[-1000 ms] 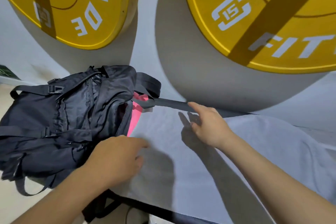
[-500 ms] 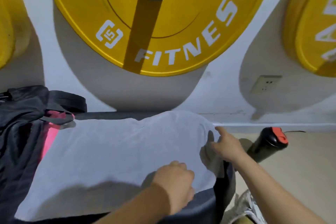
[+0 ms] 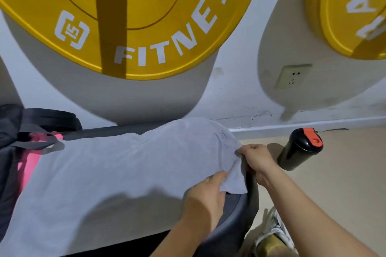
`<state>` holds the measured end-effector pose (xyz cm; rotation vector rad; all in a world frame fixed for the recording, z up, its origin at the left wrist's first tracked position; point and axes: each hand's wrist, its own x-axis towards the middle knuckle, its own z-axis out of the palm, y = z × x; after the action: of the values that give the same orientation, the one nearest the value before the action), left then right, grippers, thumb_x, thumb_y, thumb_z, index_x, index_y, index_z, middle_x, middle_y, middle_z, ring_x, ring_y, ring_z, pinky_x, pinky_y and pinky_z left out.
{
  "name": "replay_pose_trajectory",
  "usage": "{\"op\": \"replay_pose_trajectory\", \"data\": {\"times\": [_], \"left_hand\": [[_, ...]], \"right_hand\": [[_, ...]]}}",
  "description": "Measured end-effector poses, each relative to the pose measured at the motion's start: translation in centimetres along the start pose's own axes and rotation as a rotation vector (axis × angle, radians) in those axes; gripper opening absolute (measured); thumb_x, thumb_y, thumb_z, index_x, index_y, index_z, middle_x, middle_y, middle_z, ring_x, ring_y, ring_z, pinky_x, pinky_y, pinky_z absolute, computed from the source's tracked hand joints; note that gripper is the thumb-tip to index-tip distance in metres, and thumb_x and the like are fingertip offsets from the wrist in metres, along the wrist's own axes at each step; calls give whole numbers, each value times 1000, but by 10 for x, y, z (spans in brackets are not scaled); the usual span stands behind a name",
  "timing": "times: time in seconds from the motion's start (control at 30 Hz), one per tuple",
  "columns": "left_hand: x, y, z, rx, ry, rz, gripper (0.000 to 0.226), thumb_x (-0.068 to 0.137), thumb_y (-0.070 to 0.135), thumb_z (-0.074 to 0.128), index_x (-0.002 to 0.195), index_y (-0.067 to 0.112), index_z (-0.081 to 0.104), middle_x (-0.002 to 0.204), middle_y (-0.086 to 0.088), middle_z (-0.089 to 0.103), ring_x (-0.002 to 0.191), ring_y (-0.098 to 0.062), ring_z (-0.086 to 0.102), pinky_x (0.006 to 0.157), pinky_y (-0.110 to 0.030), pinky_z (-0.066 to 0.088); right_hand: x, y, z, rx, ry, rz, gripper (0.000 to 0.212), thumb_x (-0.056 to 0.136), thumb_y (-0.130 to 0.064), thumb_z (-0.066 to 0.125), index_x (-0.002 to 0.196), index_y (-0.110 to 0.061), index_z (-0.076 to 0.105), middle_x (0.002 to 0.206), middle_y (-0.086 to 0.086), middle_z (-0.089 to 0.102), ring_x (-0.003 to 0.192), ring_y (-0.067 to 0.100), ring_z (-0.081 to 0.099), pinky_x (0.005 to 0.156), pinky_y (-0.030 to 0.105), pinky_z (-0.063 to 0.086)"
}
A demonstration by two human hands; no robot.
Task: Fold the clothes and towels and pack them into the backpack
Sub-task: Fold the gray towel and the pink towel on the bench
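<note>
A light grey towel (image 3: 117, 173) lies spread along a dark padded bench (image 3: 238, 213). At the towel's right end my right hand (image 3: 258, 161) pinches its far corner, fingers curled on the cloth. My left hand (image 3: 205, 196) pinches the near right corner, which is lifted a little off the bench. The black backpack (image 3: 8, 165) sits at the left edge of view, with a pink cloth (image 3: 31, 160) showing in its opening and a strap lying over the towel's left end.
A black bottle with an orange lid (image 3: 300, 148) stands on the beige floor right of the bench. Yellow weight plates (image 3: 133, 19) hang on the white wall behind. A wall socket (image 3: 293, 76) is at right. A shoe (image 3: 271, 233) shows below the bench end.
The view swung right from the backpack to the towel's right end. Both hands travelled along the towel and now pinch its right corners, the near corner slightly raised.
</note>
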<state>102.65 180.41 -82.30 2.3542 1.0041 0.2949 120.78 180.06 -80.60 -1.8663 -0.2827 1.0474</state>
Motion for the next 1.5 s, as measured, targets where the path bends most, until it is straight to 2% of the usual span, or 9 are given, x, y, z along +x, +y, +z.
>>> {"op": "replay_pose_trajectory", "data": {"times": [0.17,0.33,0.47,0.63,0.87,1.07,1.27,1.37,1.5], "left_hand": [[-12,-2,4,-194,101,125,29,90,52,40,79,28,52,74,4,54,64,-11,48,63,-28,42],[-28,6,14,124,-104,334,14,79,34,53,76,25,64,71,7,50,71,-12,49,59,-25,45],[-25,35,34,313,-161,239,49,45,29,68,93,35,57,78,9,51,70,-15,52,54,-26,45],[-5,57,61,521,-95,277,37,71,22,34,73,30,70,66,1,54,62,-20,50,50,-31,42],[-3,73,58,665,-91,262,11,43,27,56,49,23,63,43,6,49,31,-13,42,36,-23,20],[-7,84,88,576,-154,150,27,57,18,37,54,26,62,43,4,45,32,-15,41,31,-25,33],[4,88,98,505,-386,56,26,34,44,73,49,25,64,34,3,46,28,-9,44,33,-19,35],[1,91,88,406,-350,99,21,44,35,68,59,21,64,45,0,56,36,-14,54,38,-23,36],[2,96,56,-123,-388,-57,23,92,32,53,114,28,49,115,-3,60,102,-30,57,88,-36,41]], "right_hand": [[-1,0,-33,-302,-168,153,7,75,-6,53,70,-9,51,51,9,41,42,18,32,44,19,24],[4,-8,-52,-632,-318,173,17,80,-24,68,86,-8,65,71,5,63,60,18,56,54,22,38],[34,-23,-21,-402,-140,-37,31,86,-39,67,96,-10,67,79,4,65,64,18,58,58,23,43],[77,-44,15,-321,-151,-27,30,76,-27,80,88,-5,65,89,12,70,75,25,64,72,32,53],[111,-57,5,-320,-313,144,40,69,-10,82,102,6,66,103,20,71,98,36,68,95,46,50],[121,-32,-18,-150,-166,51,37,76,-7,79,68,-14,44,75,11,55,67,21,52,69,33,49],[121,-17,-29,-202,-138,-18,39,91,-14,65,59,-15,42,59,7,44,49,18,30,50,23,26],[117,-18,-39,-172,-114,-91,23,91,-10,63,71,-16,55,58,3,48,51,17,34,45,22,32],[103,-29,-56,-78,-195,-148,21,97,-2,48,102,-21,54,63,7,48,54,19,40,43,22,38]]}}
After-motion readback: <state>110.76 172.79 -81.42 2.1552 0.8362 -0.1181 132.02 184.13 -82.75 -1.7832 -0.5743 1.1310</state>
